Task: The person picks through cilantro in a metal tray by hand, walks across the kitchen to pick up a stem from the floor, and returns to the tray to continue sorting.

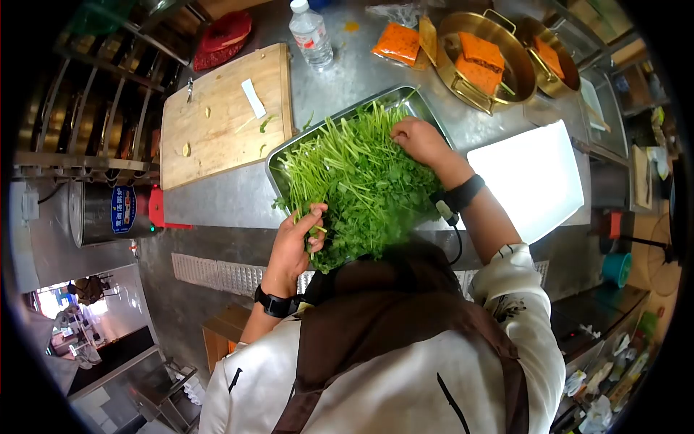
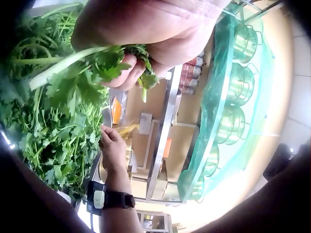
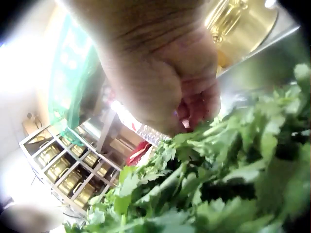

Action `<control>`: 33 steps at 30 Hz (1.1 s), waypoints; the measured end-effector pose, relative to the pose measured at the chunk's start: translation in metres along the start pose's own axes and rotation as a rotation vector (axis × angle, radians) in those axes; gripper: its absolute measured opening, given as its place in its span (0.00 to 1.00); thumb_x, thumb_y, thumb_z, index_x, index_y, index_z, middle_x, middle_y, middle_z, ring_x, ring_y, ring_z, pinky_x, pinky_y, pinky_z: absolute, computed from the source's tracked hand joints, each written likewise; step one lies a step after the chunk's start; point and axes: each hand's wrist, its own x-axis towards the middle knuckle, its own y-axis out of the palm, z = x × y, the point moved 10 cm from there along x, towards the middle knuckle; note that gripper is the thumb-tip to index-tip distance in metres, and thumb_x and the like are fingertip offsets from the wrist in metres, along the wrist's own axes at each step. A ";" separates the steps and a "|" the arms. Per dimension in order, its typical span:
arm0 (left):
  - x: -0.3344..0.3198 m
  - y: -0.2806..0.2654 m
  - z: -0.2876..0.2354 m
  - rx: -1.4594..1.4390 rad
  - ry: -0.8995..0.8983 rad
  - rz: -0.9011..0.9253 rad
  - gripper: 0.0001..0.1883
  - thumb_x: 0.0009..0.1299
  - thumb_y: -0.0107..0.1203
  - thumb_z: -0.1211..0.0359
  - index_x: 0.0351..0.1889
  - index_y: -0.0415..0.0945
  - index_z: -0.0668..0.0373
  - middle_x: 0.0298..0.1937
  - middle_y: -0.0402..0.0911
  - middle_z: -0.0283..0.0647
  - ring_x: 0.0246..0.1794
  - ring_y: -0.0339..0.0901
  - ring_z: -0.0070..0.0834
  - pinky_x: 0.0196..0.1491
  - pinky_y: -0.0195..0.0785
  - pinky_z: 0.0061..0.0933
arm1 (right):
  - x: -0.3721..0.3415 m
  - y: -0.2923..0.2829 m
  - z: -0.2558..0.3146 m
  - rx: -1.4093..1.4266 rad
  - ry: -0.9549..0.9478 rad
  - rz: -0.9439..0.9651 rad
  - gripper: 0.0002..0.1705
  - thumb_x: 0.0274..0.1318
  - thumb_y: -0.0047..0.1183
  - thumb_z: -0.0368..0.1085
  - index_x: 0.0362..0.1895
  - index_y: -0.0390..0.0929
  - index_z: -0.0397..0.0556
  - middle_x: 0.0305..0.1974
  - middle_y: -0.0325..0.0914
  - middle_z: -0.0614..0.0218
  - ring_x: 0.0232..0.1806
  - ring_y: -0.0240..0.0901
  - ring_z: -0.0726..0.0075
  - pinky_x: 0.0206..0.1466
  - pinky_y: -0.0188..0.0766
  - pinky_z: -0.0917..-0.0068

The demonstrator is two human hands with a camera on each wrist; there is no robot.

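Note:
A heap of leafy green herbs (image 1: 361, 173) fills a metal tray (image 1: 272, 163) at the counter's front edge. At the tray's near left corner my left hand (image 1: 290, 246) grips a few stems, and the left wrist view shows leaves (image 2: 104, 65) between the curled fingers of that hand (image 2: 150, 43). My right hand (image 1: 423, 143) is at the tray's right side, its fingers curled down on the stems. In the right wrist view this hand (image 3: 165, 77) pinches at the greens (image 3: 204, 170), its fingertips partly hidden by leaves.
Left of the tray lies a wooden cutting board (image 1: 217, 130) with a white strip and scraps. Behind stand a water bottle (image 1: 311, 37) and a red bag (image 1: 223, 40). Orange packets (image 1: 397, 44) and brass pans (image 1: 524, 79) are at the back right, a white board (image 1: 531, 181) at the right.

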 end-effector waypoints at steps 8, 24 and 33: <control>0.003 0.001 0.002 -0.049 -0.002 0.018 0.11 0.65 0.55 0.68 0.43 0.73 0.62 0.28 0.67 0.32 0.18 0.59 0.19 0.19 0.49 0.19 | -0.011 -0.030 -0.019 0.511 0.241 -0.128 0.05 0.48 0.54 0.32 0.29 0.78 0.43 0.31 0.74 0.62 0.33 0.72 0.63 0.39 0.68 0.71; 0.009 0.009 0.005 -0.057 -0.022 0.078 0.11 0.66 0.55 0.67 0.43 0.73 0.62 0.28 0.66 0.31 0.20 0.59 0.18 0.20 0.48 0.17 | -0.008 -0.033 0.089 1.065 0.060 0.279 0.06 0.59 0.47 0.34 0.37 0.72 0.44 0.31 0.78 0.67 0.26 0.73 0.78 0.30 0.69 0.82; 0.011 0.001 0.010 -0.060 -0.009 0.065 0.11 0.65 0.54 0.69 0.43 0.72 0.64 0.28 0.67 0.32 0.19 0.60 0.17 0.19 0.48 0.17 | 0.011 -0.031 0.094 0.132 -0.067 0.132 0.06 0.56 0.48 0.31 0.38 0.74 0.45 0.28 0.77 0.67 0.25 0.72 0.75 0.31 0.69 0.79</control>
